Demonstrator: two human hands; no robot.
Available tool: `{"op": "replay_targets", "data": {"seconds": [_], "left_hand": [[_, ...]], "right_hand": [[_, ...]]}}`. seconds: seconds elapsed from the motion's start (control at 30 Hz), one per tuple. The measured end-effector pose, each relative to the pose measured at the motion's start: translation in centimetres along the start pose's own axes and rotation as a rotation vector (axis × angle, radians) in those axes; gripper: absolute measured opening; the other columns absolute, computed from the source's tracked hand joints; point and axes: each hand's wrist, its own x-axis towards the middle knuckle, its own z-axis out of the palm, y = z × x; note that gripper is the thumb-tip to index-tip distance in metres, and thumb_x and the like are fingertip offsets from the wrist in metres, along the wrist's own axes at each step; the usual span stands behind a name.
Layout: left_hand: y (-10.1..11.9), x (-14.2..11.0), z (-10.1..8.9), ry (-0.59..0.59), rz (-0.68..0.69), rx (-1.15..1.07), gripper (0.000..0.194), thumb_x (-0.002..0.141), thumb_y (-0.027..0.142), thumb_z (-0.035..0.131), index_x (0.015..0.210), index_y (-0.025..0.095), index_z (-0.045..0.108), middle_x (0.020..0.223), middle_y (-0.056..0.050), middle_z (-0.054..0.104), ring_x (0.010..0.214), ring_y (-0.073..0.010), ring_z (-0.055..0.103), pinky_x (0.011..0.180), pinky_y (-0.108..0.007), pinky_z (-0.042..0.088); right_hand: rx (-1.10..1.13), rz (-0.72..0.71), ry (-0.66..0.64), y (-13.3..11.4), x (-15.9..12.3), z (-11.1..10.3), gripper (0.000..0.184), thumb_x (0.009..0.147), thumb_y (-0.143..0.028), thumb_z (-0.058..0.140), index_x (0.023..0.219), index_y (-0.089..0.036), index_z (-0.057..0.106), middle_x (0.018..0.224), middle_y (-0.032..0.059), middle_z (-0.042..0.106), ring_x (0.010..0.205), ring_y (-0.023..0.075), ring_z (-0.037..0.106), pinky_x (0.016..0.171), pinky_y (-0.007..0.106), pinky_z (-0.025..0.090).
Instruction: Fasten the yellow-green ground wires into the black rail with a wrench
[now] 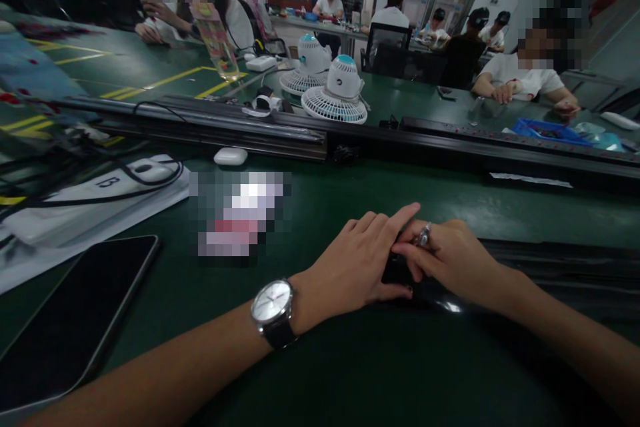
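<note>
My left hand (360,253), with a silver-faced watch (273,301) at its wrist, reaches over the end of a glossy black plastic piece (555,273). Its thumb is below and its index finger is stretched above, with the black end between them. Close against it, my right hand (445,250) wears a ring (425,235) and has its fingers curled in a pinch at the left fingers. What those right fingertips hold is hidden. The black piece runs off to the right under my right wrist, on the green tabletop (390,373).
Left of my hands lie a phone (80,320), a blurred-out item (245,213), a white earbud case (231,157) and a white device (100,193) with black cables. Long dark rails (450,147) cross the table, with fans (336,90) and a blue tray (550,131) beyond. Several people sit around.
</note>
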Motion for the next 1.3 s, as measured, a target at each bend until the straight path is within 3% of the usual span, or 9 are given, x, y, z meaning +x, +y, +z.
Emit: {"op": "replay_targets", "data": {"seconds": [0.27,0.53,0.7,0.87,0.97,1.13,1.3], "left_hand": [[0.00,-0.05,-0.29,-0.029,0.021,0.011,0.123,0.080,0.047,0.087,0.165,0.029,0.000,0.152,-0.012,0.048,0.127,-0.0319,0.054,0.106,-0.052,0.047],[-0.03,0.00,-0.54,-0.044,0.053,0.018,0.118,0.082,0.040,0.086,0.165,0.028,0.003,0.155,-0.011,0.046,0.129,-0.0311,0.053,0.108,-0.051,0.046],[0.07,-0.04,-0.79,-0.054,0.061,0.046,0.110,0.087,0.039,0.082,0.165,0.028,0.004,0.157,-0.012,0.044,0.131,-0.0314,0.052,0.109,-0.051,0.046],[0.07,0.03,-0.82,-0.073,0.063,0.048,0.114,0.085,0.051,0.082,0.165,0.027,0.004,0.153,-0.012,0.048,0.129,-0.0313,0.052,0.108,-0.050,0.046],[0.03,0.01,-0.75,-0.074,0.066,0.055,0.116,0.084,0.049,0.084,0.165,0.026,0.003,0.153,-0.012,0.047,0.129,-0.0315,0.052,0.108,-0.050,0.045],[0.04,-0.02,-0.78,-0.067,0.075,0.055,0.116,0.085,0.048,0.084,0.165,0.026,0.004,0.153,-0.013,0.047,0.129,-0.0316,0.051,0.109,-0.050,0.045],[0.04,0.02,-0.74,-0.064,0.064,0.046,0.114,0.085,0.050,0.082,0.165,0.028,0.004,0.149,-0.013,0.050,0.128,-0.0326,0.052,0.108,-0.051,0.045]], "right_hand": [[-0.051,-0.061,0.012,0.18,-0.46,-0.20,0.022,0.104,-0.017,0.054,0.087,-0.018,0.068,0.057,-0.0055,0.063,0.049,0.0106,0.060,0.056,0.023,0.043],[-0.031,-0.071,0.035,0.53,-0.58,-0.02,0.019,0.105,-0.018,0.056,0.089,-0.019,0.068,0.060,-0.0065,0.069,0.051,0.0094,0.065,0.058,0.020,0.046],[-0.042,-0.097,0.057,0.56,-0.50,0.12,0.035,0.105,-0.020,0.056,0.071,-0.019,0.064,0.056,-0.0056,0.066,0.050,0.0091,0.063,0.058,0.021,0.046],[-0.049,-0.146,0.088,0.44,-0.69,0.09,0.024,0.106,-0.027,0.055,0.093,-0.017,0.072,0.082,0.0019,0.078,0.072,0.0140,0.073,0.069,0.024,0.050],[-0.066,-0.156,0.088,0.47,-0.74,0.06,0.026,0.107,-0.027,0.052,0.095,-0.017,0.072,0.088,0.0045,0.079,0.080,0.0165,0.074,0.074,0.027,0.051],[-0.145,-0.105,0.054,0.56,-0.78,-0.14,0.030,0.106,-0.024,0.048,0.087,-0.017,0.070,0.081,0.0063,0.076,0.071,0.0191,0.069,0.069,0.032,0.048],[-0.178,-0.070,0.016,0.44,-0.77,-0.54,0.031,0.105,-0.022,0.046,0.080,-0.019,0.064,0.073,0.0031,0.070,0.064,0.0163,0.064,0.063,0.030,0.044]]}}
